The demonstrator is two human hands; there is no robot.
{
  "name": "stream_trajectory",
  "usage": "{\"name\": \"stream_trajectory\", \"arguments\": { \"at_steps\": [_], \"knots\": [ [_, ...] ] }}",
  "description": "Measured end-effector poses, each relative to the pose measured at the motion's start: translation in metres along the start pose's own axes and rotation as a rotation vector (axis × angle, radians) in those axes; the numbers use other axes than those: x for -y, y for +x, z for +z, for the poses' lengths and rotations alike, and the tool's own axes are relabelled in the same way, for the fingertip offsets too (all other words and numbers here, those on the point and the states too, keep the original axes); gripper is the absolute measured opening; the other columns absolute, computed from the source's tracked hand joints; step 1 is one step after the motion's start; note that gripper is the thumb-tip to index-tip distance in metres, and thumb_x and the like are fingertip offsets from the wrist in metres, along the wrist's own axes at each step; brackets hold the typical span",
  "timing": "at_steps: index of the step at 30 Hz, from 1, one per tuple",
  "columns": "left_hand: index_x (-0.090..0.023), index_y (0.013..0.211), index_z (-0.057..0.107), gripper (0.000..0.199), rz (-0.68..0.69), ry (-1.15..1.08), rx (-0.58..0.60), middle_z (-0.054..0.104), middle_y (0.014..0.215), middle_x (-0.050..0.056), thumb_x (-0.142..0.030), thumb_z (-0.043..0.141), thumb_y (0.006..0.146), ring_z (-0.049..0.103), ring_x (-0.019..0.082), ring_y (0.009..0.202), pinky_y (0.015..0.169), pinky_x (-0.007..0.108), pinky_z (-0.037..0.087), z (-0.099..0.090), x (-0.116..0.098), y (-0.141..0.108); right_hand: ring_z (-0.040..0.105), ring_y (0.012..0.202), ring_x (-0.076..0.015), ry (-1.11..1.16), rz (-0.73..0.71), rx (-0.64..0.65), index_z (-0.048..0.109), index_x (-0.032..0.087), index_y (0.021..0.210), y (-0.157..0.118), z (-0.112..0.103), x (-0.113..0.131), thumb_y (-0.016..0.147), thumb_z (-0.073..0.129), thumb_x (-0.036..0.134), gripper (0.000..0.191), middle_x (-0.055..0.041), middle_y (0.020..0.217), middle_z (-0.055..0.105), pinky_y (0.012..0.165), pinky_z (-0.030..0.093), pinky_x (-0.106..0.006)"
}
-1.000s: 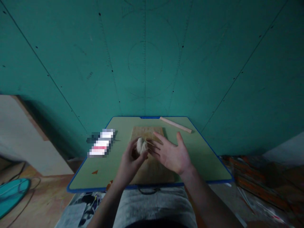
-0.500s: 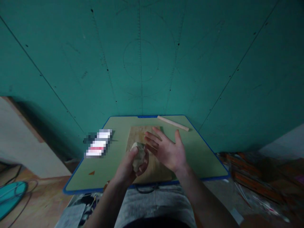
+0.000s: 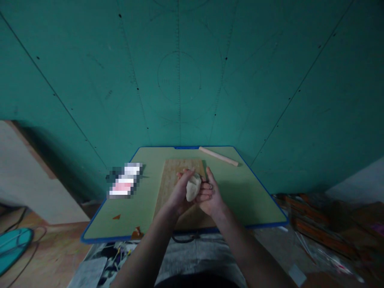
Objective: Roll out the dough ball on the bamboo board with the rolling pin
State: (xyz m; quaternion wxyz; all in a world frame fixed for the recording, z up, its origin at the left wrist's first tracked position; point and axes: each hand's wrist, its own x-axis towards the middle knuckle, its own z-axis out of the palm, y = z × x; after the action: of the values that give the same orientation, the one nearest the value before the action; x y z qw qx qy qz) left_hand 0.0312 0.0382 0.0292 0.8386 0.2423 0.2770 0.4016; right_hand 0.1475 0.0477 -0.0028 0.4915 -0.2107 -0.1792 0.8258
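An off-white lump of dough is between my two hands, above a wooden board. My left hand grips it from the left, with the thumb lying along its top. From the right, my right hand cups it; its fingers are curled against the lump and its thumb stands up, apart from it. The underside of the dough is hidden by the fingers. Beyond the board, a pale wooden rolling pin lies slantwise at the table's far right.
The small table has a light green top and a blue rim, and stands against a green wall. A blurred-out object is at its left edge. Orange-brown scraps lie at the front left. Clutter covers the floor at right.
The open right hand has moved in and closed around the dough. My left hand has carried the lump a little to the right and farther from me.
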Motion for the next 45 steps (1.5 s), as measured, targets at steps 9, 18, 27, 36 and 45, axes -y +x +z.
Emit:
{"name": "stream_trajectory", "arguments": {
  "at_steps": [9,18,27,36,45],
  "knots": [
    [-0.011,0.081,0.065,0.035,0.285,0.004,-0.304,0.069,0.068,0.006,-0.039,0.05,0.097,0.066,0.013,0.054,0.052,0.02,0.054,-0.03,-0.035,-0.006,0.062,0.111,-0.0211,0.064,0.038,0.153,0.061,0.014,0.12,-0.024,0.021,0.004,0.091,0.023,0.075,0.078,-0.0139,0.118,0.067,0.102,0.046,-0.036],
    [-0.013,0.08,0.062,0.042,0.267,0.147,-0.135,0.062,0.065,0.0,-0.049,0.08,0.069,0.052,0.007,0.045,0.036,0.016,0.035,-0.033,-0.033,-0.012,0.07,0.088,-0.0206,-0.079,-0.049,-0.026,0.068,0.015,0.1,-0.016,-0.003,0.01,0.101,0.021,0.056,0.062,-0.0113,0.1,0.075,0.082,0.053,-0.035],
    [-0.018,0.065,0.051,0.049,0.387,0.253,-0.274,0.051,0.045,-0.005,-0.059,0.079,0.064,0.042,0.007,0.032,0.031,0.017,0.023,-0.021,-0.025,-0.003,0.065,0.059,-0.0146,-0.249,-0.195,-0.191,0.063,0.02,0.072,-0.009,-0.014,0.005,0.091,0.056,0.046,0.033,-0.0039,0.071,0.073,0.057,0.05,-0.026],
    [-0.021,0.062,0.047,0.049,0.439,0.049,-0.422,0.049,0.043,-0.005,-0.063,0.05,0.087,0.047,0.009,0.034,0.035,0.018,0.031,-0.023,-0.032,0.009,0.061,0.055,-0.0128,-0.622,-0.445,-0.183,0.063,0.021,0.076,-0.014,-0.007,-0.007,0.071,0.074,0.047,0.028,0.0017,0.066,0.068,0.051,0.047,-0.023],
    [-0.016,0.088,0.065,0.022,0.482,0.035,-0.209,0.07,0.083,0.004,-0.036,0.059,0.085,0.066,0.016,0.075,0.066,0.024,0.049,-0.01,-0.021,0.001,0.067,0.061,-0.0145,-0.619,-0.415,-0.13,0.061,0.023,0.1,-0.007,0.003,-0.022,0.077,0.073,0.046,0.034,0.0011,0.08,0.071,0.062,0.055,-0.028]
  ]
}}
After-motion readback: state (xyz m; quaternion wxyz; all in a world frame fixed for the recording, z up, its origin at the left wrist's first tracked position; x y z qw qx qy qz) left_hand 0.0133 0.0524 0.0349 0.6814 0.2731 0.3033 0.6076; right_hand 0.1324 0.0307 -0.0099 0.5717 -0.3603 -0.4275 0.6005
